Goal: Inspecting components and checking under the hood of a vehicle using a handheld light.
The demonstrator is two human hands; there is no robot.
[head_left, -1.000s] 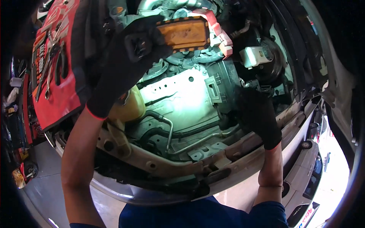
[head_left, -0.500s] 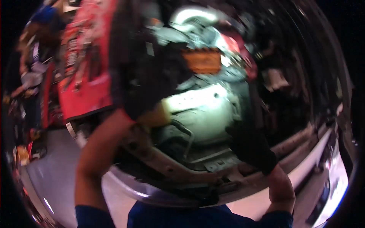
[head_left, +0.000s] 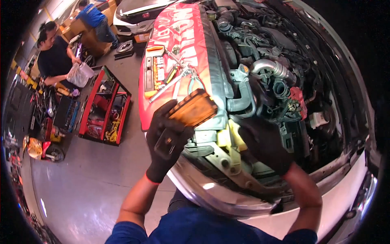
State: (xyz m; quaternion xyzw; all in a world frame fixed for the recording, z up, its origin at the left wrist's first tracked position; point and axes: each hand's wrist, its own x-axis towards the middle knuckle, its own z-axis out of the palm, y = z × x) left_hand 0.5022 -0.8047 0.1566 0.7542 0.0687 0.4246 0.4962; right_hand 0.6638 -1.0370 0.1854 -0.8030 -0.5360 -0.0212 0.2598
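My left hand [head_left: 168,136], in a black glove, is closed round a rectangular orange-and-black work light [head_left: 196,109] with ridged edges. It holds the light tilted above the car's front edge, beside the fender cover. My right hand [head_left: 264,142], also gloved in black, reaches over the front of the engine bay, next to a brightly lit yellow piece [head_left: 230,136]. Its fingers are dark and partly lost against the engine, so I cannot tell whether they grip anything. A silver curved pipe [head_left: 270,67] lies beyond that hand.
On the red fender cover [head_left: 166,30] lie an orange socket set [head_left: 154,73], ratchets and pliers [head_left: 196,81]. A red tool cart [head_left: 106,107] stands at left. A person [head_left: 57,59] there holds a plastic bag; another person [head_left: 95,20] bends over boxes farther back.
My view has swung left, bringing the tool cart and people into clear sight. My left hand has brought the work light from over the engine bay toward the fender cover.
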